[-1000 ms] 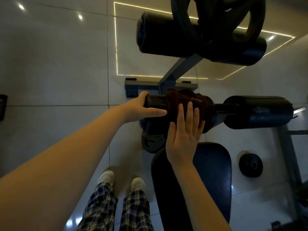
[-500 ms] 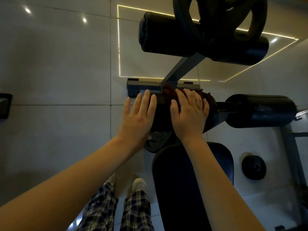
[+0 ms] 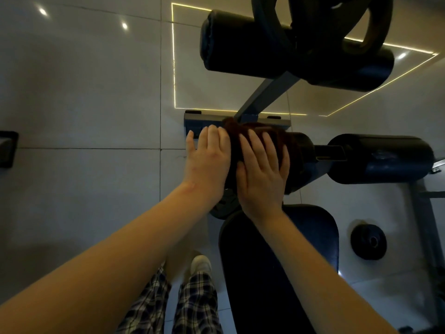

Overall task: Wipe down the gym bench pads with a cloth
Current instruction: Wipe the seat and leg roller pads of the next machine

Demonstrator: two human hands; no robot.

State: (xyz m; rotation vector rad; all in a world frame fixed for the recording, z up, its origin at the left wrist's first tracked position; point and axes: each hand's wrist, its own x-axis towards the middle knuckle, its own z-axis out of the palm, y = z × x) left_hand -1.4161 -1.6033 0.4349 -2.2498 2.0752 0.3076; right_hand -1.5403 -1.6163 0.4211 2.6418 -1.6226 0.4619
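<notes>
The fingers (image 3: pixel 255 145) of the right hand (image 3: pixel 262 172) lie straight and slightly spread. They press flat on a dark brown cloth (image 3: pixel 240 131) draped over the top of a black roller pad (image 3: pixel 299 153), and they curl round nothing. Just beside it, the left hand (image 3: pixel 207 162) rests over the left end of the same pad with its fingers (image 3: pixel 213 138) straight and close together, its edge touching the cloth (whether the fingertips hook over the far side cannot be told). To the right, on the same bar, sits a second roller (image 3: pixel 380 160), apart from both hands. Below the wrists is the dark seat pad (image 3: pixel 277 261), and a weight plate (image 3: pixel 225 206) shows under the left wrist. Farther up is a longer roller (image 3: pixel 240 42) with a large plate (image 3: pixel 337 22) in front of it. A small plate (image 3: pixel 368 242) lies on the tiled floor (image 3: pixel 84 92) at right. Plaid trousers (image 3: pixel 195 307) and a pale shoe (image 3: pixel 201 263) show at the bottom.
</notes>
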